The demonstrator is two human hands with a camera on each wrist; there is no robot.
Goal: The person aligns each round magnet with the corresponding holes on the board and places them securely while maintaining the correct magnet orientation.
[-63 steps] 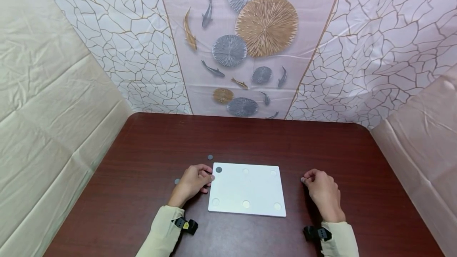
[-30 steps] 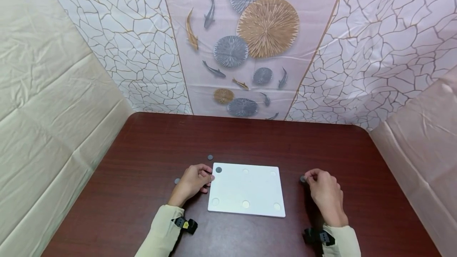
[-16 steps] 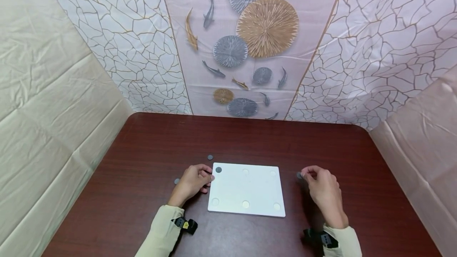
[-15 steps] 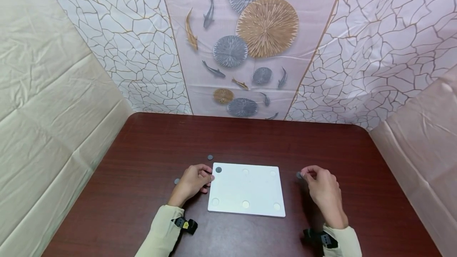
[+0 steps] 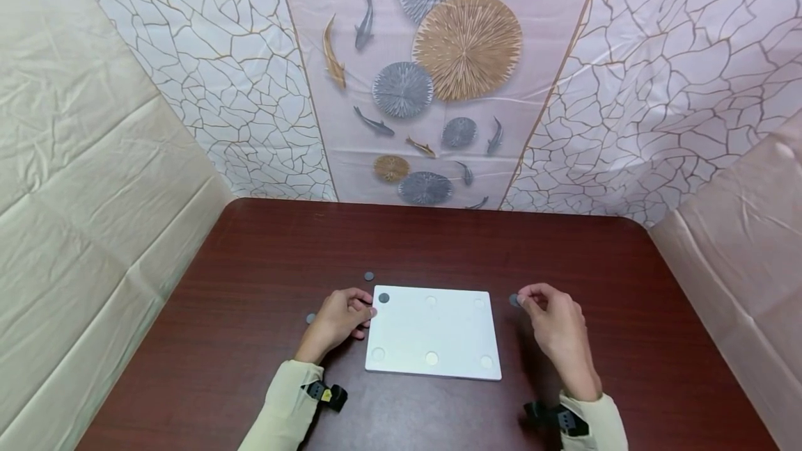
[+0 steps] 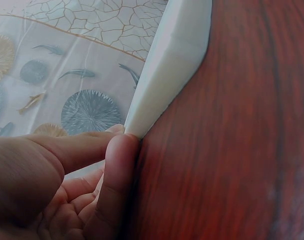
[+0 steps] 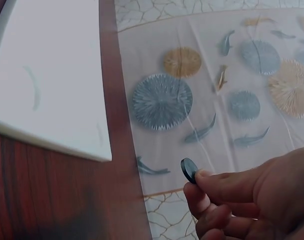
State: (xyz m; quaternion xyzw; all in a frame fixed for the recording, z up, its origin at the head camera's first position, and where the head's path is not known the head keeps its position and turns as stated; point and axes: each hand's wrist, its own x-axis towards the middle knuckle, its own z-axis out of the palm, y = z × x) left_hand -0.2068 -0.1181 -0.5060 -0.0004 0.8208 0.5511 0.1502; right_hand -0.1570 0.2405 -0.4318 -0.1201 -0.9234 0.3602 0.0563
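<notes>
Wood-grain table (image 5: pixel 282 249) — right hand (image 5: pixel 559 326) pinching round disc (image 7: pixel 189 170), left hand (image 5: pixel 337 317) pinching smooth white board (image 5: pixel 432 329).

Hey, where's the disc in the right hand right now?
In the head view, the right hand pinches the grey disc to the right of the white board, near its far right corner but apart from it.

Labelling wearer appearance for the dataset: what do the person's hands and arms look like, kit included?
Left hand and right hand are ungloved. Cream left sleeve and right sleeve reach the wrists. Left wrist device is black with a yellow marking; right wrist device is black, no yellow visible.
</notes>
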